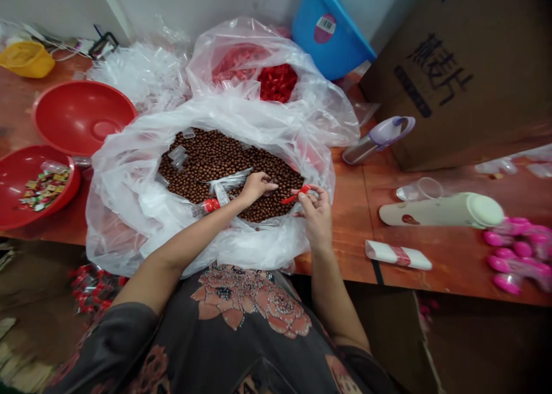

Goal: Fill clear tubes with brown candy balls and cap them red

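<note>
A big clear plastic bag (125, 169) lies wide open in front of me, filled with small round brown balls (207, 152). Just above the balls, my left hand (257, 188) is closed, its fingertips together; whatever they pinch is too small to make out. At the bag's right side, my right hand (317, 210) grips a thin red plastic piece (296, 194) between thumb and fingers. Left of my left hand, a clear container with a red cap (210, 205) rests at the bag's near edge. Small clear plastic pieces (177, 155) lie on the balls.
Behind stands another bag with red pieces (278, 83), beside a blue bucket (332, 31). Two red bowls (84, 112) are left, the nearer holding wrapped sweets (43, 190). On the right are a cardboard box (466, 77), a lidded tumbler (375, 141), a pale flask (440, 210) and pink items (520, 253).
</note>
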`<action>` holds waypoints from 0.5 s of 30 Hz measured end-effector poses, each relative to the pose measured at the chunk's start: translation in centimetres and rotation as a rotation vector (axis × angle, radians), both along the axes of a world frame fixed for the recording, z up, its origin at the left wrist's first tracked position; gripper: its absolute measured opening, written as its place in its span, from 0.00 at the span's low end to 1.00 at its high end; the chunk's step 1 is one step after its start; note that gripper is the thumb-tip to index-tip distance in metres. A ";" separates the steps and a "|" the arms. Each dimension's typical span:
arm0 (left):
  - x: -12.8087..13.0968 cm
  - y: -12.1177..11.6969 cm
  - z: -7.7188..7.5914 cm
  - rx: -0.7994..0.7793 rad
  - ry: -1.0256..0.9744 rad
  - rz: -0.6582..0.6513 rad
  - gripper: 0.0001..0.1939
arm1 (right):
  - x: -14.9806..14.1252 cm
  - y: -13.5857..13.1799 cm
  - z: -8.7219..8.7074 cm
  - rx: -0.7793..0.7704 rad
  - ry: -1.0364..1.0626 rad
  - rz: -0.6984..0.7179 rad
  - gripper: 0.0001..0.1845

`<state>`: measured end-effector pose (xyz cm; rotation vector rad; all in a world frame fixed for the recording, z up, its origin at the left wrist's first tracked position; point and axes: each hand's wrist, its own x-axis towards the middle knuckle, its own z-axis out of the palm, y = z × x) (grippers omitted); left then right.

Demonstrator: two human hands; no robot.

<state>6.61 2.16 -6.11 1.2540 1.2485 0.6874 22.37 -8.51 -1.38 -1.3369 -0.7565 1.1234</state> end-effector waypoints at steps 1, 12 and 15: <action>0.2 0.0 -0.2 0.023 -0.012 0.008 0.14 | 0.1 0.0 -0.1 0.016 -0.010 -0.006 0.26; -0.3 -0.5 -0.1 -0.153 -0.354 0.053 0.23 | 0.0 -0.2 -1.4 0.105 0.024 -0.040 0.20; -1.2 -1.1 1.1 -0.232 -0.423 0.056 0.31 | -0.1 -0.3 -1.4 0.119 0.026 -0.047 0.22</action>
